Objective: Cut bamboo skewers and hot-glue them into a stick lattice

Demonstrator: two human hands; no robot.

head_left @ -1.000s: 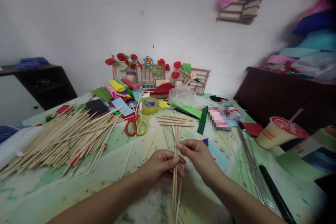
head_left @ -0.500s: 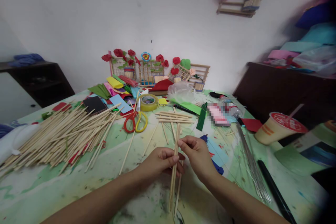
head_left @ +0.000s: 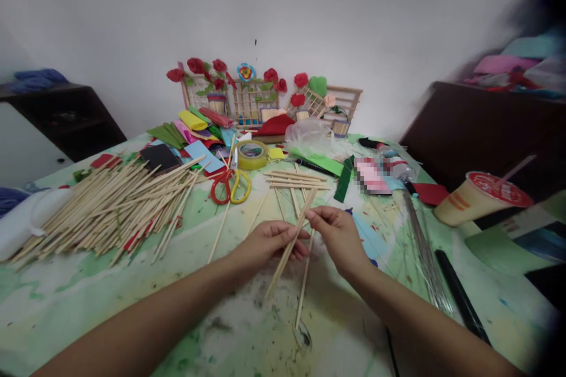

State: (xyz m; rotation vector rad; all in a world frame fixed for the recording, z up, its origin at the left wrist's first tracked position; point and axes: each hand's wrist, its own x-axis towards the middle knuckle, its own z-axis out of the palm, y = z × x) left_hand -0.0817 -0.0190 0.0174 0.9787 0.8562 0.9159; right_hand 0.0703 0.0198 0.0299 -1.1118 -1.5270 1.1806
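Thin wooden sticks [head_left: 283, 265], held together and slanting up to the right, are gripped between the thumb and fingers of my left hand [head_left: 272, 241]. The thumb and forefinger of my right hand [head_left: 338, 235] pinch at the edge of these sticks, near their upper end. Below the hands, another wooden stick [head_left: 303, 294] reaches down to a dark round mark on the table cover. Just beyond my fingers, several sticks [head_left: 296, 180] lie in a row across others that point toward me.
A large pile of sticks [head_left: 132, 206] covers the left side. Scissors [head_left: 229, 185], a tape roll [head_left: 250, 154] and coloured paper [head_left: 194, 121] lie farther back. Paper-flower racks [head_left: 254, 100] lean on the wall. At right are metal wires [head_left: 418, 253], a black rod [head_left: 460, 294] and a drink cup [head_left: 469, 200].
The held sticks have tilted, their lower ends swinging left and their tops right. Both hands stay close together around them. The camera view has dipped slightly.
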